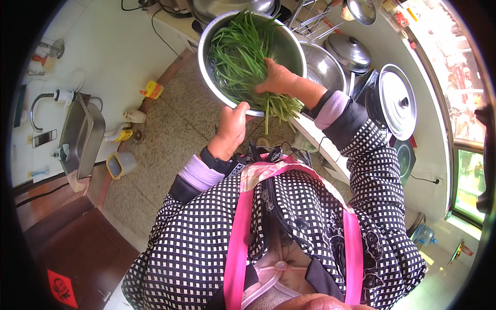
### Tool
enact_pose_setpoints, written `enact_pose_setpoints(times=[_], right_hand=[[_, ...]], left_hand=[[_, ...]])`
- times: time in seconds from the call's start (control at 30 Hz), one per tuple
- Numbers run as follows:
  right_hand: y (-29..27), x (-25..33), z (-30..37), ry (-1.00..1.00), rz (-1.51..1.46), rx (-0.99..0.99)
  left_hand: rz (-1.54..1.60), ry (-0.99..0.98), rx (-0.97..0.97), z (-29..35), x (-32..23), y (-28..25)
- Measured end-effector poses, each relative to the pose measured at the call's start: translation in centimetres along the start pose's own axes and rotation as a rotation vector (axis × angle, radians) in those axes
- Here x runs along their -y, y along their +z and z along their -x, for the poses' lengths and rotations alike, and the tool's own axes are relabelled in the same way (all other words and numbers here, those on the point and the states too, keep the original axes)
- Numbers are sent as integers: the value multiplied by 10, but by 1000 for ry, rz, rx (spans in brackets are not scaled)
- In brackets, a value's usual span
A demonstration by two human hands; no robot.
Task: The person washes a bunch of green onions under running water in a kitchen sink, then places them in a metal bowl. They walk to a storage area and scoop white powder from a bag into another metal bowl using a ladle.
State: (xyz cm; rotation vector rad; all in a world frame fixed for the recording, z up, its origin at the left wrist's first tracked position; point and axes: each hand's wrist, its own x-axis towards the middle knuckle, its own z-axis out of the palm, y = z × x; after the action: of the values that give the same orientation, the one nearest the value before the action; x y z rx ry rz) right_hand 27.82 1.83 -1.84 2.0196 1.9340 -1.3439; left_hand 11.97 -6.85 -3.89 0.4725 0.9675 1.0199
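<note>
A wide metal basin (205, 46) is tilted toward me, filled with long green leafy stalks that look like Chinese chives (240, 54). My left hand (231, 129) grips the near rim of the basin, thumb over the edge. Inside, my right hand (279, 80) is closed round the chives near their pale stem ends. Those stems stick out past the basin's near right rim. What lies under the leaves is hidden.
On the right counter stand a metal colander (324, 67), a lidded pot (349, 51) and a pan with a silver lid (397, 102). A wire rack (315, 23) is behind. To the left are a sink (85, 137), a plastic bin (121, 164) and bottles (152, 90) on the floor.
</note>
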Motion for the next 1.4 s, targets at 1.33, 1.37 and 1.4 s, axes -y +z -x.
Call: enact_pose_setpoints(times=[1.33,1.37,1.4], right_hand=[[-78,-143,90,-96,281,-302],[-78,-147,91,-84,326,-310],[-77,-151,91,-69,362,-323]], left_hand=[[-100,63,-152,19,-29,-15],[-106,61,-135,20,-29,-13],[-107,54,-148,21,-30,-11]])
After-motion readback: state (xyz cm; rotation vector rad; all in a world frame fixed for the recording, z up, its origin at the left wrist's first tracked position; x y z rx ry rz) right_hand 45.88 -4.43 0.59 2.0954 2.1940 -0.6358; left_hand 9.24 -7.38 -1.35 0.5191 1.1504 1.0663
